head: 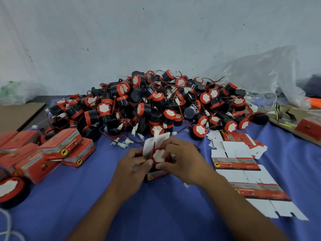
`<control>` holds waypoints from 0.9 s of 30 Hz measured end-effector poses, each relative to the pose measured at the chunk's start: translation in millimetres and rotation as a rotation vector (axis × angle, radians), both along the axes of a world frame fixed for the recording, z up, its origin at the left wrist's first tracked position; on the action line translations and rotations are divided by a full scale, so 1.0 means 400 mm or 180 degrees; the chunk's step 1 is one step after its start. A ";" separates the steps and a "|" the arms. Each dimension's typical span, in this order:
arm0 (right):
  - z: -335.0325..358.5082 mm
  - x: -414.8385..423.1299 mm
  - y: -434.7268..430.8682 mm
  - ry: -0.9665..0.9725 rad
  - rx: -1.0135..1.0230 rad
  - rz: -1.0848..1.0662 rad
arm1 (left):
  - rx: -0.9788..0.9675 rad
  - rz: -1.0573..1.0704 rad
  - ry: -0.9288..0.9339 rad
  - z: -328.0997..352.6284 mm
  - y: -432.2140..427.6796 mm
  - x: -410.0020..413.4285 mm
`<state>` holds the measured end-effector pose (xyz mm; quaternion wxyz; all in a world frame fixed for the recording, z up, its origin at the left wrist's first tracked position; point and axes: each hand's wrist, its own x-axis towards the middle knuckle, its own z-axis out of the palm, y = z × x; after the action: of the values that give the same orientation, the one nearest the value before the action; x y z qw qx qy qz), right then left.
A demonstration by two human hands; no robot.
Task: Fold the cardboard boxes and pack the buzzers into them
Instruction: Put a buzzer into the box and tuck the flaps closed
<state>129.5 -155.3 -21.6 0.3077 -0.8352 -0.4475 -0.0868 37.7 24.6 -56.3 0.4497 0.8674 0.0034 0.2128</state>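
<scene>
Near centre, our left hand (133, 164) curls round the open box (157, 174) while our right hand (180, 159) pinches the buzzer (159, 155); we should seat it squarely, tucking its wire (153, 151) inside
</scene>
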 end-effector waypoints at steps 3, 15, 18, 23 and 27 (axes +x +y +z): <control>-0.009 -0.003 0.014 -0.0073 -0.0213 0.0119 | -0.0275 0.0098 0.0158 0.004 0.004 0.002; -0.002 -0.016 0.041 0.0291 0.0088 -0.0437 | -0.0655 0.0289 0.0361 0.013 -0.009 0.004; 0.001 -0.025 0.041 0.0033 0.0372 -0.0322 | -0.0204 0.0288 0.0495 0.016 -0.007 0.006; -0.002 -0.047 0.062 0.0337 0.0460 -0.0373 | 0.0461 0.0215 0.0574 0.025 -0.021 0.013; -0.008 -0.047 0.073 0.0241 0.0508 -0.0611 | 0.0516 0.0084 0.0697 0.021 -0.026 0.016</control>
<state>110.7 -125.9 -24.8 0.3801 -0.8497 -0.3453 -0.1196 44.2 14.2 -47.7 0.3723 0.9189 0.0466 0.1223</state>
